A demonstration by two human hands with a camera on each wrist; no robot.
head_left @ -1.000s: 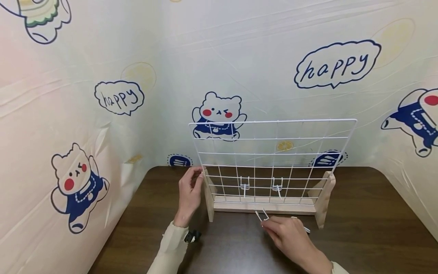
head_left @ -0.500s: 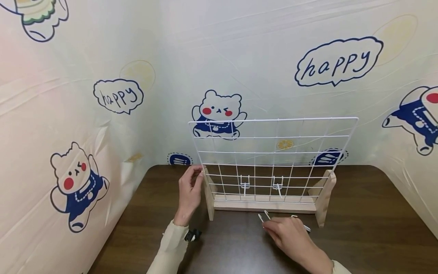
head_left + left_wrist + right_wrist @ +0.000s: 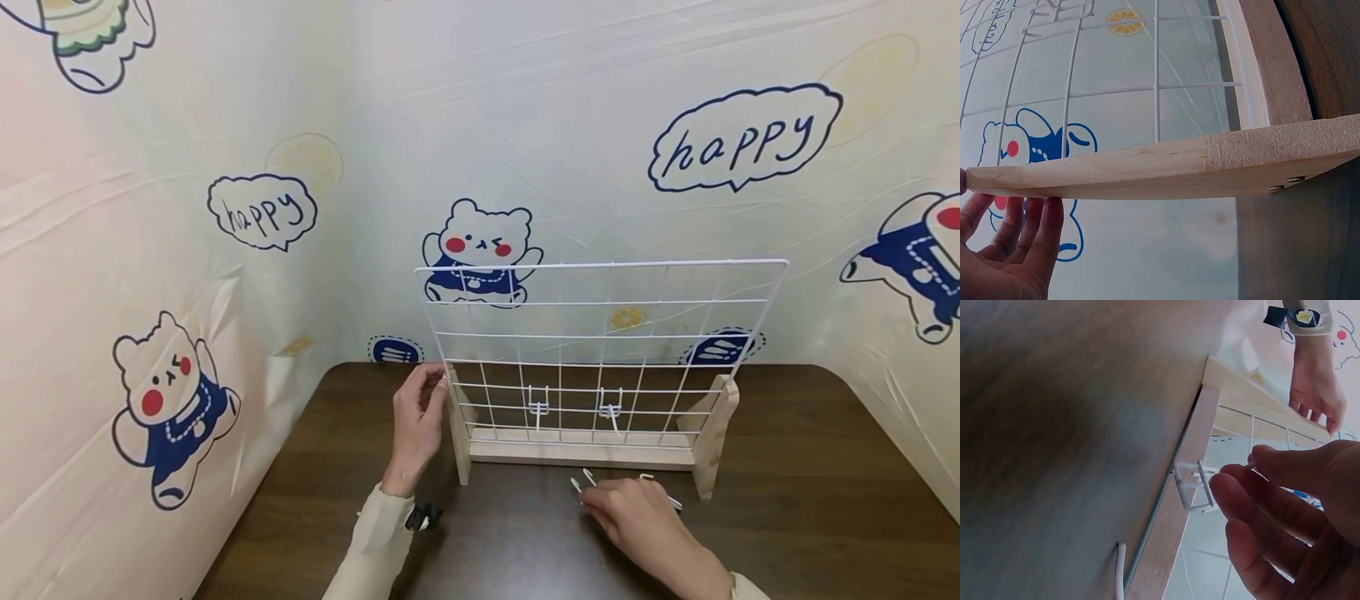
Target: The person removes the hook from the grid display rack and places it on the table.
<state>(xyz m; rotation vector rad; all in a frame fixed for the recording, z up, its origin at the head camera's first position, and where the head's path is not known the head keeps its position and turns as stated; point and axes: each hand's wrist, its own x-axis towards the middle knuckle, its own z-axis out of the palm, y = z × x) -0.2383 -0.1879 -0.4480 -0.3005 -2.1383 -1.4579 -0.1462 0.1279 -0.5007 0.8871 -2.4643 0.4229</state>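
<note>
A white wire grid rack (image 3: 555, 337) stands upright between wooden side supports. My left hand (image 3: 415, 429) grips the upper end of the left wooden side support (image 3: 460, 442); in the left wrist view its fingers (image 3: 1049, 225) press the underside. Low in front of the rack, my right hand (image 3: 637, 521) pinches a white wire hook (image 3: 1180, 490) between thumb and fingertips, its two prongs pointing toward the rack. A left hook (image 3: 537, 408) and a right hook (image 3: 609, 411) hang on the grid's lower rows. Another white wire piece (image 3: 674, 503) lies on the table, partly hidden behind the right hand.
The rack's wooden base bar (image 3: 585, 456) spans between the supports, with the right wooden support (image 3: 714, 442) at its far end. Everything stands on a dark brown wooden table (image 3: 810, 467). A printed cloth (image 3: 360, 125) surrounds the table at the back and sides.
My right hand has drawn slightly right and toward me, and the hook in it has turned so its prongs look shorter. My left hand keeps its place on the support.
</note>
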